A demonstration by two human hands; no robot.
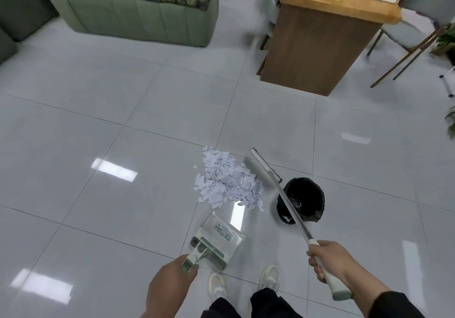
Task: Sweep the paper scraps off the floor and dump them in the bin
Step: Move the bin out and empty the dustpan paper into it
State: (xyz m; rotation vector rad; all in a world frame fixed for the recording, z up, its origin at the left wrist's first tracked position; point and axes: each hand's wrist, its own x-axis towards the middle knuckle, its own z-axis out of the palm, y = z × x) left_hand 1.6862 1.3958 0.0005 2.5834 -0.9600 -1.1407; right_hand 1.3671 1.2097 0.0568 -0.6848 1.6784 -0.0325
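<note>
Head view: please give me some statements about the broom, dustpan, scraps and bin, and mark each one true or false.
1. The right hand grips the broom handle. True.
2. The scraps are already in the dustpan. False: they lie in a pile on the floor beyond its mouth.
3. The bin has a black liner. True.
4. The left hand is free. False: it holds the dustpan handle.
5. The broom head lies left of the scraps. False: it is on their right side.

Left hand [172, 283] grips dustpan [216, 241]; right hand [330, 258] grips broom [293, 209]; scraps [229, 180] piled beside bin [301, 200].
</note>
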